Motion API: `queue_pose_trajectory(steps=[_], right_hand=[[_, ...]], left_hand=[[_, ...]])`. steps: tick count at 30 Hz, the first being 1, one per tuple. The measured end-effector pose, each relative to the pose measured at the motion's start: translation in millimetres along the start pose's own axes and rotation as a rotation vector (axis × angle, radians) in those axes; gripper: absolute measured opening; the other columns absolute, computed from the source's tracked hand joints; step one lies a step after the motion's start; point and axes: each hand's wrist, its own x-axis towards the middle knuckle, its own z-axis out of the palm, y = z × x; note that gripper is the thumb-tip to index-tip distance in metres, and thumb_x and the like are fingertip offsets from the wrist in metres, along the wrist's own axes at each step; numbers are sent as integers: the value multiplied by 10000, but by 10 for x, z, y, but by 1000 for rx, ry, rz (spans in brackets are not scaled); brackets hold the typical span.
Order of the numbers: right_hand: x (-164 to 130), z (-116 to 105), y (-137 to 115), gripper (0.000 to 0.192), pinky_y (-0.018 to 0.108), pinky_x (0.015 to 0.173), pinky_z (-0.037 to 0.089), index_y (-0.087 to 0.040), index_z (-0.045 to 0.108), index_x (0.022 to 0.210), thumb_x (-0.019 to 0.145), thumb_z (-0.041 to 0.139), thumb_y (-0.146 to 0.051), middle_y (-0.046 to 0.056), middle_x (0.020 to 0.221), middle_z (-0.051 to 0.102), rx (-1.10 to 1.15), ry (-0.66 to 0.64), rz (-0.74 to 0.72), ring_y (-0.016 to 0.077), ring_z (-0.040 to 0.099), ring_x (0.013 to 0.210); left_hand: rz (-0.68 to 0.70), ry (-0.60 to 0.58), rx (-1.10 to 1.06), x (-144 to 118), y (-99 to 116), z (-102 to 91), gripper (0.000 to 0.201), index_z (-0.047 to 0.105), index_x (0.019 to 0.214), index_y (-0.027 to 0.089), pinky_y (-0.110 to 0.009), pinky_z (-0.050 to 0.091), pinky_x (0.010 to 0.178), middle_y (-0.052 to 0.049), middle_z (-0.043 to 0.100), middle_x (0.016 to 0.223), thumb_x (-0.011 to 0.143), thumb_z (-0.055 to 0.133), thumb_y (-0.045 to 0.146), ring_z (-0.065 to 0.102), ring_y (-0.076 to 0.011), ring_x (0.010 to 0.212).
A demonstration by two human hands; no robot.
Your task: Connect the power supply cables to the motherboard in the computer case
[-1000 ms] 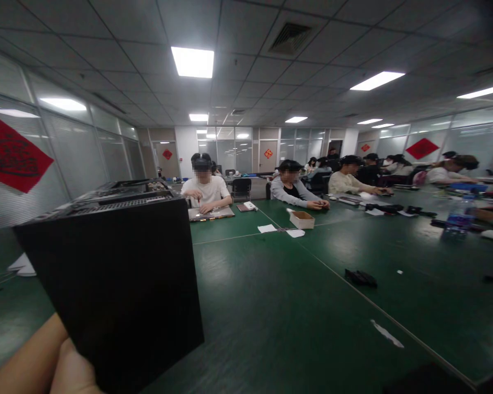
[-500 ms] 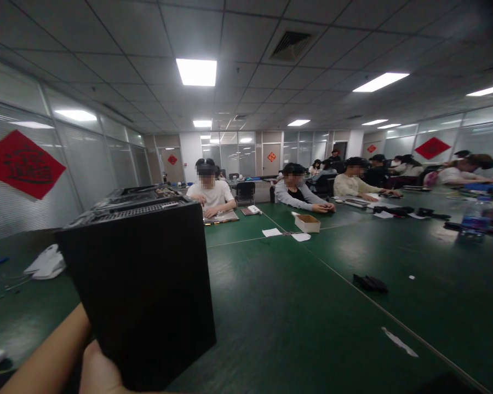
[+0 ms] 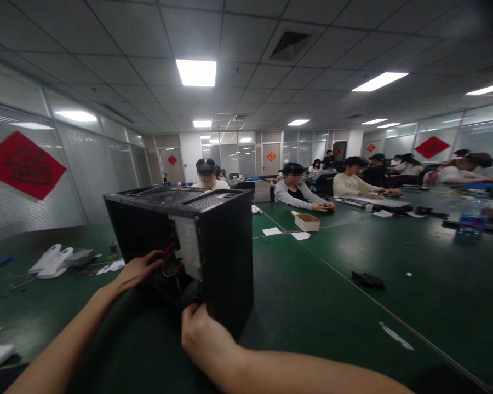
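A black computer case (image 3: 230,257) stands upright on the green table, with an open side toward me. Inside it show a light grey metal panel (image 3: 189,246) and some dark and red cables (image 3: 170,254). My left hand (image 3: 142,268) reaches into the opening, fingers stretched toward the cables; whether the fingertips touch them I cannot tell. Curled over the lower front edge near the corner, my right hand (image 3: 205,325) grips the computer case. Its fingertips are partly hidden behind that edge.
White plastic bags (image 3: 53,261) and a grey box (image 3: 80,257) lie to the left. Farther right are an open carton (image 3: 307,221), a black object (image 3: 368,279), a paper strip (image 3: 396,335) and a water bottle (image 3: 472,219). Several people sit across the table.
The computer case has turned, moved to the right and farther from me, and its open side now shows. My left hand has gone to the opening; my right hand has come to the lower edge.
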Motion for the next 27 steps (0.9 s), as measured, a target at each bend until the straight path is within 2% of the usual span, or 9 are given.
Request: queue_pose_trajectory(steps=[4, 7, 10, 13, 17, 20, 23, 25, 27], right_hand=[[-759, 275, 532, 221, 312, 481, 372, -50, 642, 871, 904, 480, -198, 118, 661, 618, -106, 123, 118, 198, 541, 510], [-1159, 521, 949, 294, 320, 544, 345, -107, 605, 887, 953, 477, -363, 77, 639, 605, -133, 140, 101, 197, 549, 541], [-1427, 751, 1320, 313, 311, 582, 297, -153, 579, 787, 978, 452, -365, 50, 612, 604, -103, 188, 110, 165, 535, 545], [-1641, 938, 1587, 320, 325, 597, 272, -162, 593, 754, 982, 456, -339, 47, 610, 612, -83, 194, 116, 155, 516, 550], [-1760, 976, 1680, 309, 328, 607, 284, -156, 621, 760, 978, 481, -324, 51, 617, 613, -44, 151, 147, 162, 514, 570], [-1644, 602, 1516, 258, 319, 659, 348, -145, 622, 763, 955, 526, -289, 73, 722, 642, 78, 167, 245, 181, 567, 687], [-1524, -178, 1193, 198, 293, 712, 424, -155, 630, 925, 977, 454, -229, 76, 879, 660, 437, 306, 368, 178, 595, 804], [-1551, -754, 967, 239, 253, 725, 465, -198, 602, 1098, 998, 389, -239, 40, 910, 667, 803, 366, 319, 136, 613, 793], [-1667, -1205, 787, 255, 244, 712, 485, -251, 604, 1141, 988, 408, -304, 9, 896, 672, 1066, 364, 175, 127, 631, 774]], left_hand=[[208, 3, 54, -74, 118, 156, 794, 462, 1386, 192, -332, 433, 934, -101, 670, 1176, 698, 615, 558, 596, -289, 1090], [177, 35, 143, -133, 435, 295, 743, 623, 1216, 188, -352, 441, 897, -137, 695, 1093, 660, 643, 680, 607, -332, 1062], [156, 81, 182, -203, 823, 402, 624, 725, 973, 190, -353, 449, 837, -143, 719, 955, 731, 549, 737, 640, -327, 976], [134, 112, 188, -330, 1145, 468, 631, 739, 927, 182, -348, 457, 741, -151, 719, 871, 764, 504, 744, 667, -319, 877], [91, 161, 164, -585, 1363, 518, 615, 738, 918, 187, -356, 452, 716, -149, 721, 849, 780, 497, 737, 672, -317, 855], [79, 188, 146, -739, 1411, 533, 605, 726, 934, 189, -351, 447, 734, -138, 728, 865, 793, 494, 730, 675, -298, 855], [97, 214, 151, -802, 1432, 528, 570, 722, 928, 191, -351, 448, 735, -127, 736, 882, 795, 520, 707, 679, -297, 858], [96, 233, 163, -811, 1442, 521, 533, 725, 928, 199, -347, 450, 723, -119, 740, 881, 798, 538, 681, 683, -298, 852], [98, 254, 179, -810, 1448, 519, 525, 729, 933, 202, -345, 453, 709, -117, 743, 873, 803, 538, 673, 686, -305, 849]])
